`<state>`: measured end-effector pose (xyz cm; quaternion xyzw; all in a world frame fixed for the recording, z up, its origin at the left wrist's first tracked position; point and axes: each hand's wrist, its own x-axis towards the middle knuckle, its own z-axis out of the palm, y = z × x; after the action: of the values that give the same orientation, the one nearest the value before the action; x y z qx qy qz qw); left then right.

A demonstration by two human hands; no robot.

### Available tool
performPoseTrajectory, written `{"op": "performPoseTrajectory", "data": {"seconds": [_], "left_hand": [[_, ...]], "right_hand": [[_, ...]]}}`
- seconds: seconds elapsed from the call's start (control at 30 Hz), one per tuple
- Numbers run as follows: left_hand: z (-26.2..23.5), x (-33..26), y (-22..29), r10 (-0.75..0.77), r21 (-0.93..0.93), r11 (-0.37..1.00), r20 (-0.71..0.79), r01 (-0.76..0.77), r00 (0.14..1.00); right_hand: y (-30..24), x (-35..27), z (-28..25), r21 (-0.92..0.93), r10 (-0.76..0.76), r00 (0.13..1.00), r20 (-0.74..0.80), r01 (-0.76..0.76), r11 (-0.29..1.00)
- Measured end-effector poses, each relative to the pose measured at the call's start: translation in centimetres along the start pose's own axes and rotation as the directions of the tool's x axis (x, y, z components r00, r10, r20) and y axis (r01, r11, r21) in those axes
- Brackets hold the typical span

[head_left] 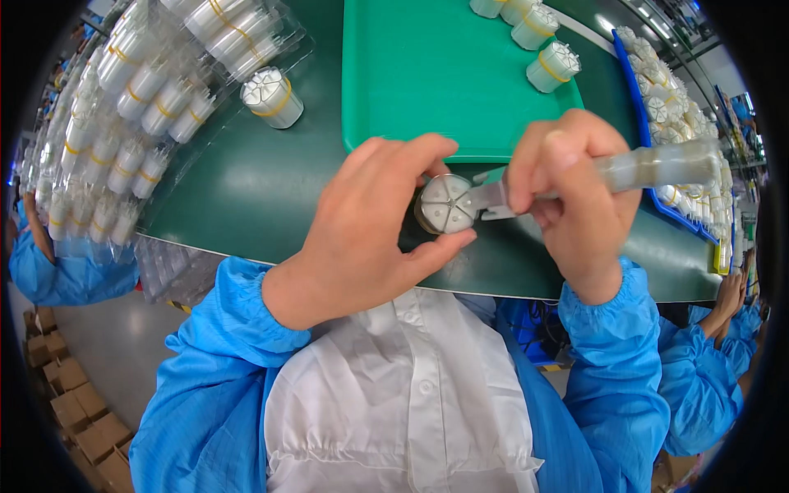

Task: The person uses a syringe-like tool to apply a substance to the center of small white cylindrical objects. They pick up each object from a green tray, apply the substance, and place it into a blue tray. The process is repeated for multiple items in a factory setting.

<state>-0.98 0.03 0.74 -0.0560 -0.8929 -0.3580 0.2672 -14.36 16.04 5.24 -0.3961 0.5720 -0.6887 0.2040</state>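
Observation:
My left hand (374, 222) grips a small white round bundle (445, 204) whose end face is split into wedge-shaped segments, held just above the dark green belt (246, 189). My right hand (567, 189) holds a grey metal tool with a clear handle (657, 164); its flat tip (489, 201) touches the bundle's right side. Both forearms wear blue sleeves.
A green tray (427, 74) lies beyond my hands with several banded white bundles (552, 66) at its far right. One bundle (271, 97) stands alone on the belt. Clear blister trays of bundles (140, 99) are stacked left. A blue bin (666, 107) holds more, right. Co-workers' blue sleeves (699, 378) flank me.

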Motion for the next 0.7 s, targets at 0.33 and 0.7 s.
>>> {"op": "performPoseTrajectory", "data": {"seconds": [0.33,0.7], "left_hand": [[0.07,0.35,-0.43,0.103,-0.102,0.990,0.036,-0.099,0.994],[0.13,0.18,-0.68,0.131,-0.075,0.989,0.029,-0.129,0.991]], "right_hand": [[0.40,0.25,-0.41,-0.127,-0.032,0.996,0.085,0.042,0.991],[0.03,0.34,-1.06,-0.080,-0.080,0.993,0.082,0.086,0.993]]}}
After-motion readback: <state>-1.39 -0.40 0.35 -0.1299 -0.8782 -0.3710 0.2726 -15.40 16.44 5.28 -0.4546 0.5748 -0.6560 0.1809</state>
